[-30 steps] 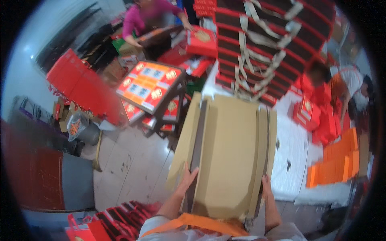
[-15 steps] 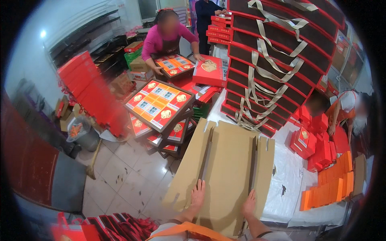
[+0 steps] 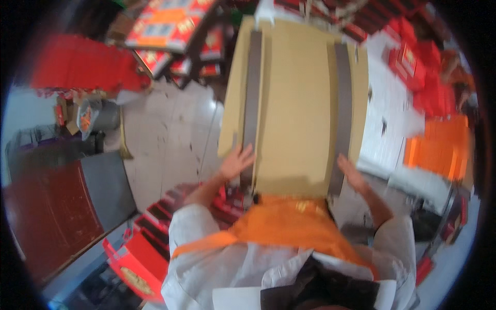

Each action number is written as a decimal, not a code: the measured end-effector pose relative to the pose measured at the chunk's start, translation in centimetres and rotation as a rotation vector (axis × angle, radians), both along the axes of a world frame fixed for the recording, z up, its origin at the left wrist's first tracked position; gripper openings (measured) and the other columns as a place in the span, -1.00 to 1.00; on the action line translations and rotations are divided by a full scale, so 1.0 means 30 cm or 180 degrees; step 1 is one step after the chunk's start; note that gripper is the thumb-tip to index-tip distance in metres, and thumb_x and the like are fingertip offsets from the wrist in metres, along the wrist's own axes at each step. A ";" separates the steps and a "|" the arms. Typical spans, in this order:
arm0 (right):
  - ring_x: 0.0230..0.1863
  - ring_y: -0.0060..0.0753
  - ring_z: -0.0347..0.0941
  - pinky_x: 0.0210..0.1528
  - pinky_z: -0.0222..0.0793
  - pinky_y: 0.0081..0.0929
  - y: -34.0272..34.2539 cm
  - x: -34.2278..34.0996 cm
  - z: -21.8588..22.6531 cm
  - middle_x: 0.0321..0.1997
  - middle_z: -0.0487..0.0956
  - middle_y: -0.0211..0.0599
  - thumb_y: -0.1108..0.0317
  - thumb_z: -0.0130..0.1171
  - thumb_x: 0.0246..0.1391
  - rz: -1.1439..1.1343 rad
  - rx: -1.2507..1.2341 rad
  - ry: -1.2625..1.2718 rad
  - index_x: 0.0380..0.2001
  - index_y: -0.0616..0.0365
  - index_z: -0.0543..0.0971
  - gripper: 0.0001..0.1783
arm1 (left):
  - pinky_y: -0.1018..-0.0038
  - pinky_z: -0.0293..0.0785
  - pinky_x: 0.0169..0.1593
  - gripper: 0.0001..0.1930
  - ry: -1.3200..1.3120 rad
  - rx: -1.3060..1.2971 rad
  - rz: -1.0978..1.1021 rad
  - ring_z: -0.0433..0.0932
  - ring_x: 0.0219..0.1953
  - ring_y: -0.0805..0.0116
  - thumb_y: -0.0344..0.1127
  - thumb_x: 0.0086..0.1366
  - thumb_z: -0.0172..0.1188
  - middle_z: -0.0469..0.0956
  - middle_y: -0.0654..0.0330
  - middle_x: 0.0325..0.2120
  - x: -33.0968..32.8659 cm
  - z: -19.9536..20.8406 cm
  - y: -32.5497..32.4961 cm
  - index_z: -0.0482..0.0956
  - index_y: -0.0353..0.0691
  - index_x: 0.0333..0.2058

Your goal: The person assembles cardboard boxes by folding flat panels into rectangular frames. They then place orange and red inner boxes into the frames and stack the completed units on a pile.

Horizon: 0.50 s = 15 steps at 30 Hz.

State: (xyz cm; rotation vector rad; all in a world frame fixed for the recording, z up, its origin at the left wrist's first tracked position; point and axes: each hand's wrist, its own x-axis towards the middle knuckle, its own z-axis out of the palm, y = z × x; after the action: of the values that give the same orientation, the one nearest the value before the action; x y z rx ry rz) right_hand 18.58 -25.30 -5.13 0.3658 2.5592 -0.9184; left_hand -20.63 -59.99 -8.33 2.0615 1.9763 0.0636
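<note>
While left grip sits opposite right grip, cardboard panel lies between

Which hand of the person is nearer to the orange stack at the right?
Right. The right hand is at the right dark strip of the cardboard, on the side of the orange stack; the left hand is at the left dark strip, farther away.
</note>
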 end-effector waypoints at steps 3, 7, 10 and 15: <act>0.26 0.02 -0.01 0.25 0.00 -0.16 -0.105 0.087 0.019 0.33 -0.05 -0.25 0.64 0.02 -0.26 0.0477 0.1565 -0.0168 0.24 -0.01 0.05 -0.11 | 0.14 0.16 0.16 -0.19 -0.0094 -0.0086 0.0145 0.16 0.10 -0.18 -0.43 -0.19 0.20 0.05 0.07 0.20 0.042 0.048 -0.043 0.19 0.08 0.15; 0.32 -0.11 -0.12 0.33 -0.26 -0.04 -0.065 0.028 0.097 0.33 0.00 -0.34 0.60 0.09 -0.25 0.0311 0.1368 -0.0290 0.21 -0.10 0.12 -0.14 | 0.14 0.16 0.13 -0.23 -0.0304 -0.0325 -0.0039 0.18 0.10 -0.09 -0.46 -0.16 0.15 0.08 0.25 0.20 -0.082 0.097 0.021 0.22 0.11 0.14; 0.34 -0.18 -0.17 0.34 -0.32 -0.02 -0.045 0.096 0.041 0.33 -0.01 -0.43 0.54 0.13 -0.24 0.0565 0.1755 -0.0494 0.21 -0.17 0.14 -0.15 | 0.21 0.20 0.08 -0.25 -0.0125 -0.0731 -0.0182 0.21 0.08 0.03 -0.48 -0.14 0.12 0.11 0.35 0.20 -0.103 0.100 0.021 0.24 0.10 0.13; 0.34 -0.16 -0.13 0.32 -0.32 -0.02 -0.056 0.041 0.056 0.26 0.18 -0.42 0.52 0.15 -0.26 -0.0579 0.0561 0.0307 0.02 -0.06 0.36 -0.37 | 0.35 0.17 0.04 -0.30 -0.0360 -0.0854 -0.0179 0.26 0.01 0.24 -0.55 -0.12 0.04 0.13 0.41 0.19 -0.125 0.139 0.049 0.29 0.08 0.10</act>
State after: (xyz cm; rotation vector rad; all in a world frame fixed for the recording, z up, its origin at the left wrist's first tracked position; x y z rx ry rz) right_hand 19.82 -26.98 -3.46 0.6287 2.7394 -0.7904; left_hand -24.39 -58.53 -4.16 1.8963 1.7531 -0.0897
